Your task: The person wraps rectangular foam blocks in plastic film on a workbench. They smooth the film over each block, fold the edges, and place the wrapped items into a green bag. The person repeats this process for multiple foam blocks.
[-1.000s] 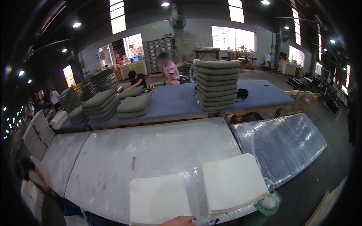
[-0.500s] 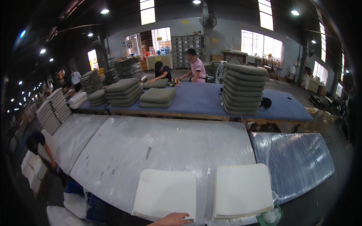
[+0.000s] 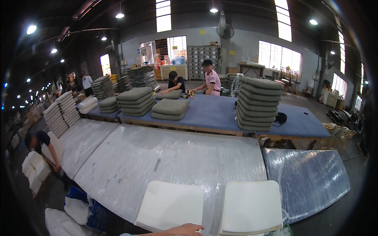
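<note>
far left i see a person [image 3: 39, 143] bent over beside stacks of white foam pads [image 3: 32, 171] on the floor. just right of that, a blue bin [image 3: 92, 210] and clear plastic bags [image 3: 63, 222] sit under the near table's edge.

the near table [image 3: 157, 157] is wrapped in clear plastic film. a square white foam cushion [image 3: 171, 204] lies flat at its near edge. one of my hands [image 3: 187, 229] comes in from the bottom edge, fingers loosely spread, resting on that cushion's near edge, not gripping anything i can make out. can't tell which hand it is, and no second hand is in frame.

just right of it, apart by a narrow gap, a second white foam cushion [image 3: 252, 206] lies flat, looks like more than one layer.

right again, a separate plastic-wrapped slab [image 3: 311, 179], darker.

behind, a blue table [image 3: 212, 114] carries stacks of grey-green cushions [image 3: 136, 100], the tallest stack [image 3: 258, 104] toward the right. two people [image 3: 197, 80] work at its far side.
</note>
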A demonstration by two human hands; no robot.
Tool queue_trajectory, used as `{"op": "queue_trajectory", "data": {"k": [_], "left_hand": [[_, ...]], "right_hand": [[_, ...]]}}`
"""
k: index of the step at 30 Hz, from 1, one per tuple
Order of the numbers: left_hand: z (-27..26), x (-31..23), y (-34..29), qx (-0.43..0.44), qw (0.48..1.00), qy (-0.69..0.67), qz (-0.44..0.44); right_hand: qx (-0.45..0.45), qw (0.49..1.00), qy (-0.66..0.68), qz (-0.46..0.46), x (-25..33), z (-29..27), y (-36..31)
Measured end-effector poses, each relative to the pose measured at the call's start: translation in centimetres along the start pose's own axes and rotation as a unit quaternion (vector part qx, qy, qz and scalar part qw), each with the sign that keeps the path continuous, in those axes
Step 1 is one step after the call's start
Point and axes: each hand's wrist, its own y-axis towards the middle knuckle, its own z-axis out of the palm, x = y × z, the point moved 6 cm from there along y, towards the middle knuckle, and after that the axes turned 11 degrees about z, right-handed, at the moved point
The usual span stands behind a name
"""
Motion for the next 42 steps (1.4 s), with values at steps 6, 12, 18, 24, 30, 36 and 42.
{"op": "queue_trajectory", "data": {"k": [6, 12, 18, 24, 30, 36, 42], "left_hand": [[0.9, 0.5, 1.1, 0.006, 0.999, 0.036, 0.020], [0.5, 3.8, 1.1, -0.025, 0.998, 0.054, 0.030], [-0.3, 8.2, -0.8, -0.140, 0.989, 0.052, -0.019], [-7.8, 17.0, -2.1, -0.344, 0.902, 0.140, -0.220], [-18.1, 24.7, -4.0, -0.419, 0.821, 0.233, -0.309], [-22.2, 29.4, -4.1, -0.380, 0.814, 0.159, -0.409], [-21.4, 33.1, -2.5, -0.401, 0.832, 0.114, -0.366]], "right_hand": [[0.002, 1.000, 0.008, -0.001, -0.9, 0.0, 0.5], [0.009, 0.999, 0.028, 0.016, -3.5, 0.6, -0.5], [0.018, 0.997, 0.010, 0.070, -7.7, 0.3, -4.8], [0.016, 0.997, -0.040, 0.067, -6.4, -1.6, -6.0], [-0.017, 0.997, -0.070, -0.004, 1.0, -4.0, -3.8], [-0.047, 0.993, -0.108, -0.016, 7.3, -4.8, -4.9], [-0.068, 0.983, -0.170, 0.008, 9.0, -4.3, -7.6]]}}
